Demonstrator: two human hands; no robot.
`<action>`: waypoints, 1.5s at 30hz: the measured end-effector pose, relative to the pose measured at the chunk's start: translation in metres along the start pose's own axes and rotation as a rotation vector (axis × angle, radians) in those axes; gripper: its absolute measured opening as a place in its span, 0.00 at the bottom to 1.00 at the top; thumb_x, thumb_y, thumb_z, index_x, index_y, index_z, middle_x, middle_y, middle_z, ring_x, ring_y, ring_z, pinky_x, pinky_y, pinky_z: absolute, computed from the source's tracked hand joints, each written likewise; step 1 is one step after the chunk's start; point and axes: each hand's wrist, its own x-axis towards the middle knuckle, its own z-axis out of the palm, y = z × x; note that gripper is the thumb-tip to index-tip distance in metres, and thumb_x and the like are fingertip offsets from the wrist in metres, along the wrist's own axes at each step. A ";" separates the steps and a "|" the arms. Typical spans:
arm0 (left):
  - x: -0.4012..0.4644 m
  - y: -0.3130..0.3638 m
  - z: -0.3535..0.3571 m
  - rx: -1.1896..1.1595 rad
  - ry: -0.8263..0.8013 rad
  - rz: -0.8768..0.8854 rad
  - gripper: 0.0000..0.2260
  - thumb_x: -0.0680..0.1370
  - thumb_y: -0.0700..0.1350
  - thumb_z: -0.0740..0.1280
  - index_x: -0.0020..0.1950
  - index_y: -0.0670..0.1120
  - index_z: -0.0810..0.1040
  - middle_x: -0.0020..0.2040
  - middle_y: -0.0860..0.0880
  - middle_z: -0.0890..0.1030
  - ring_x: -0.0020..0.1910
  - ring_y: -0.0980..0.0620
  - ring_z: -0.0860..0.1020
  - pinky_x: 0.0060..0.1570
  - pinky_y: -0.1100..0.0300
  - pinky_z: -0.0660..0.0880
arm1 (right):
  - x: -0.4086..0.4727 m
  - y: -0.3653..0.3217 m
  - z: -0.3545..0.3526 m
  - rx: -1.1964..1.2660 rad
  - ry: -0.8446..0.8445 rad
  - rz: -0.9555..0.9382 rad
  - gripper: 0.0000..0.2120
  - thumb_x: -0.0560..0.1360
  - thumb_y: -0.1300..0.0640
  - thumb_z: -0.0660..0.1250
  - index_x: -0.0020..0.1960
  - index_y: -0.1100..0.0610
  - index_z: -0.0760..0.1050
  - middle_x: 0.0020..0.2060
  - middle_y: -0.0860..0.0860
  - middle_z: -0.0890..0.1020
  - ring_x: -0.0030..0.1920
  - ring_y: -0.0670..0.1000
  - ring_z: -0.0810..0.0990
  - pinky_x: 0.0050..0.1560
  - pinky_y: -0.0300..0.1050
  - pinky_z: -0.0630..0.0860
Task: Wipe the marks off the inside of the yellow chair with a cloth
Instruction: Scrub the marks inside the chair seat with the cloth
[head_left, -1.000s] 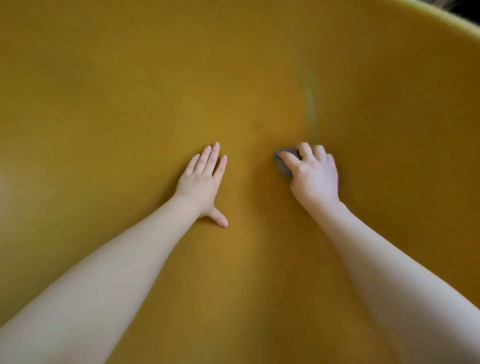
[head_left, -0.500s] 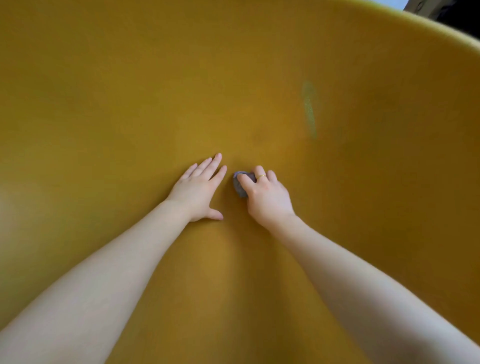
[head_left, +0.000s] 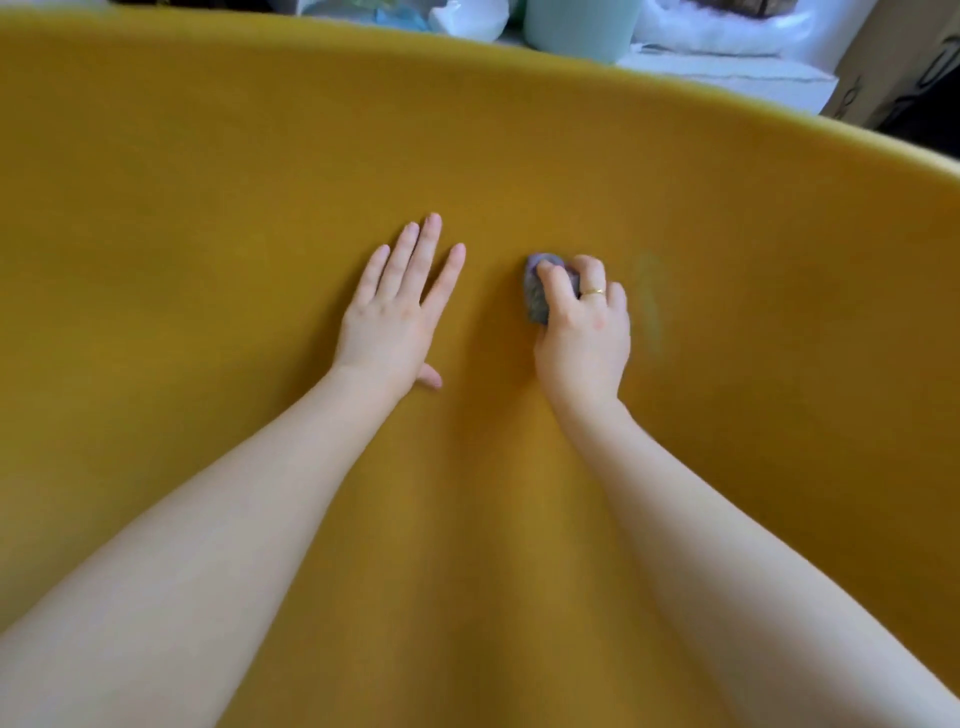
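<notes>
The curved inner wall of the yellow chair fills most of the view. My left hand lies flat against it with straight fingers spread. My right hand, with a gold ring on one finger, grips a small wadded grey cloth and presses it to the wall just right of the left hand. A faint pale greenish streak runs down the wall immediately right of my right hand. Most of the cloth is hidden under my fingers.
The chair's rim arcs across the top. Beyond it stand a pale green tub, white bags and a cardboard box at the top right.
The view has tilted up, so the rim and the clutter behind it show. My right hand with the cloth slid left to the left hand, then back right towards the streak.
</notes>
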 end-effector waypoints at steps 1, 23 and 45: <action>0.001 -0.001 0.002 -0.001 0.007 -0.007 0.58 0.65 0.61 0.72 0.75 0.45 0.31 0.75 0.41 0.32 0.75 0.43 0.37 0.73 0.52 0.39 | -0.014 -0.011 0.008 0.035 -0.040 -0.072 0.17 0.66 0.67 0.59 0.51 0.58 0.79 0.49 0.59 0.80 0.34 0.58 0.73 0.31 0.45 0.71; -0.001 -0.002 0.008 -0.104 0.027 0.012 0.56 0.65 0.63 0.71 0.74 0.48 0.32 0.75 0.44 0.34 0.75 0.45 0.37 0.72 0.53 0.39 | 0.055 -0.011 0.015 0.068 0.109 -0.203 0.18 0.67 0.64 0.60 0.53 0.58 0.80 0.49 0.64 0.79 0.35 0.60 0.75 0.32 0.45 0.70; 0.002 0.021 0.006 -0.181 -0.057 -0.068 0.56 0.67 0.60 0.72 0.74 0.49 0.30 0.72 0.37 0.29 0.73 0.39 0.33 0.71 0.47 0.38 | 0.007 -0.002 0.017 0.038 0.000 -0.167 0.18 0.66 0.64 0.59 0.53 0.60 0.78 0.48 0.65 0.78 0.37 0.60 0.74 0.33 0.46 0.71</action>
